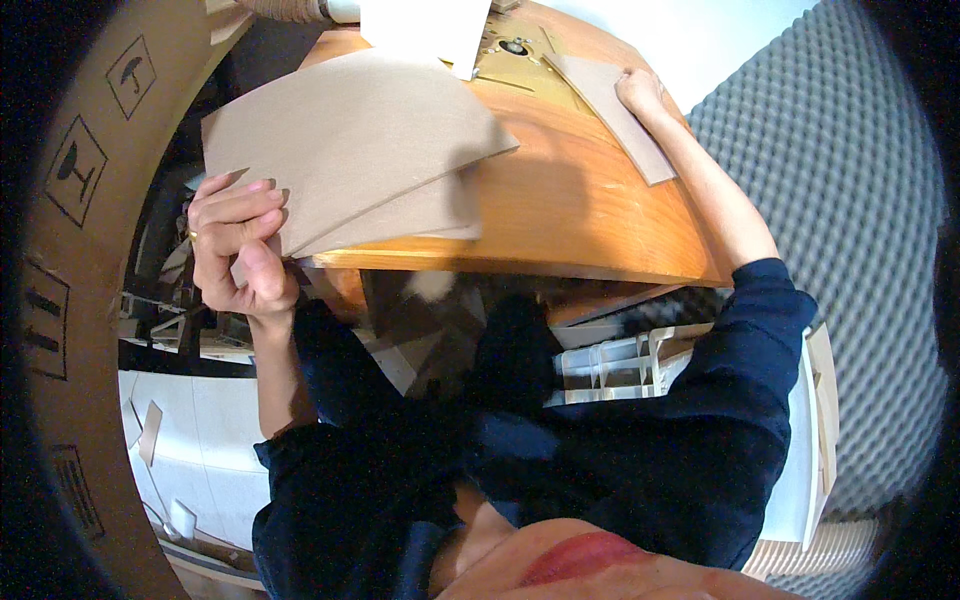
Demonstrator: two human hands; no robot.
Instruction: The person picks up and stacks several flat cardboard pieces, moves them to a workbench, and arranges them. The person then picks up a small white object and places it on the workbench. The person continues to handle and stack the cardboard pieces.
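Observation:
My left hand [240, 247] is at the near left corner of a large brown fibreboard panel [337, 127]. Its curled fingertips touch the panel's edge, and the thumb stands apart from it. Whether the hand grips the panel is unclear. Beneath this panel another thin board [405, 210] shows along the near side. At the far right, my right hand [641, 90] is curled into a fist against the outer edge of a narrow board strip [615, 120]. The strip lies slanted on the wooden tabletop [540, 210], beside a gold-coloured metal plate [525, 56] with a round opening.
A white panel [424, 30] stands at the table's back, by a twine-wrapped roll [285, 9]. Grey egg-crate foam [825, 247] lines the right side. A cardboard box wall [82, 247] borders the left. White plastic crates [607, 371] sit low near the table's front edge.

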